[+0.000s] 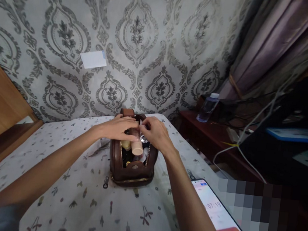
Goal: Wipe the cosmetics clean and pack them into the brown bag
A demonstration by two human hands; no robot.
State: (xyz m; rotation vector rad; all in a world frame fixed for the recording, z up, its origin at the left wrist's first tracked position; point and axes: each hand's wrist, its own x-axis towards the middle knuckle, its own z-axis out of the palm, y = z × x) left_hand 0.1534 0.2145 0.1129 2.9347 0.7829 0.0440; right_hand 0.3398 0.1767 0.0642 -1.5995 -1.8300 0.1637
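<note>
A brown leather bag (132,176) stands unzipped on the patterned bed sheet, close to the wall. Inside it lie a beige-capped tube (137,149), a yellowish item (125,144) and other small things. My left hand (120,127) rests over the left side of the opening, fingers spread, its fingertips near the tube. At the opening's right side is my right hand (156,132), its thumb and fingers pinched together beside a shiny, clear round item (143,138). Whether the right fingers grip this item or another cannot be made out.
A phone (220,219) with a lit timer lies at the lower right. A clear bottle (208,107) stands on a dark red table (194,129) at the right, with white cables nearby. At the left is a wooden board (2,102).
</note>
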